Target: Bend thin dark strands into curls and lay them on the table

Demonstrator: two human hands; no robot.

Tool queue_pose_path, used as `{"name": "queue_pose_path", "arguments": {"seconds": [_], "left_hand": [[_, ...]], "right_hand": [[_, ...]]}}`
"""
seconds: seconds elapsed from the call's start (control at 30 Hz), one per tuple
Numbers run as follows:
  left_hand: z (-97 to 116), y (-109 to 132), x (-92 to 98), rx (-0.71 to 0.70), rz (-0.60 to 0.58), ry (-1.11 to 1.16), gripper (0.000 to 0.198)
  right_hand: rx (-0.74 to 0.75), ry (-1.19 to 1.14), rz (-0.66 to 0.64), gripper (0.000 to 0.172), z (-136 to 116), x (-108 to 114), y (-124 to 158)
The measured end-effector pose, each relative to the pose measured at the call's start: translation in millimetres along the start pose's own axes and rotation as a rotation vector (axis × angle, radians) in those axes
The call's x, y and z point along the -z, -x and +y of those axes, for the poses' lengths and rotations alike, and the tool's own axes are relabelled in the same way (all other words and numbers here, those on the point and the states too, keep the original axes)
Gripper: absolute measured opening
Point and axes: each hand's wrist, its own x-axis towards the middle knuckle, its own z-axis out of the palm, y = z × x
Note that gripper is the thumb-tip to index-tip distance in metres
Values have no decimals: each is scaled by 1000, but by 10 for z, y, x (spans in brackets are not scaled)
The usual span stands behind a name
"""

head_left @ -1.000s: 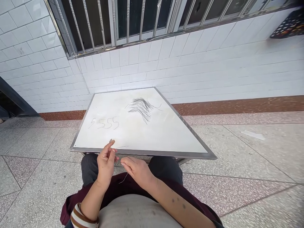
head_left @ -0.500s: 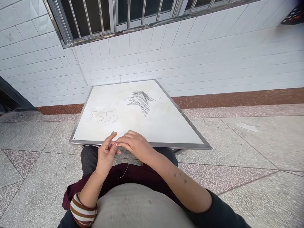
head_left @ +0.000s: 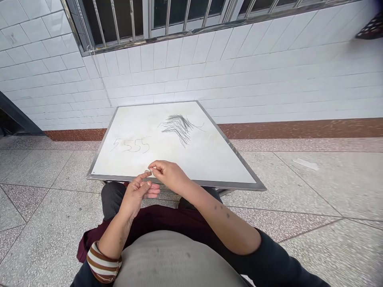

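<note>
My left hand (head_left: pixel 140 192) is held palm up over my lap, at the near edge of a white board (head_left: pixel 209 157) with a grey metal rim. Its fingers are spread and the index finger points up. My right hand (head_left: pixel 167 173) meets that index fingertip, with thumb and forefinger pinched together. Something small and pale shows at the pinch, too small to name. On the board lies a patch of thin dark strands or strokes (head_left: pixel 179 126); whether drawn or loose, I cannot tell. Left of it are thin marks like "5555" (head_left: pixel 131 144).
Behind the board stands a white tiled wall (head_left: pixel 254 79) with a barred window (head_left: pixel 176 18) above. A pale strip (head_left: pixel 305 164) lies on the speckled floor at right. A dark red cloth (head_left: pixel 149 217) covers my lap, under a grey garment (head_left: pixel 173 259).
My left fingers have spread and the hand has turned palm up. My right hand has shifted slightly up and away, now pinching at the left index fingertip. The hanging thread no longer shows.
</note>
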Motion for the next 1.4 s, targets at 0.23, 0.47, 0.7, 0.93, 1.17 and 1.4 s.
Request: {"name": "queue_pose_path", "arguments": {"seconds": [0.23, 0.47, 0.7, 0.93, 1.17, 1.4], "left_hand": [[-26, 1, -3, 2, 11, 15, 57], [-25, 47, -22, 35, -19, -64, 66], [-187, -27, -29, 18, -5, -26, 72], [-348, -184, -15, 22, 56, -26, 66], [-450, -388, 276, -37, 146, -163, 56], [-589, -556, 533, -5, 149, -182, 59]], "right_hand": [[-53, -96, -8, 11, -40, -5, -60], [-147, -145, 22, 11, -9, 43, -132], [-157, -133, 27, 12, 131, -29, -172], [-159, -86, -56, 16, 413, -67, -287], [-262, -90, 31, 21, 998, -36, -800], [-348, -153, 98, 21, 1605, -188, -1433]]}}
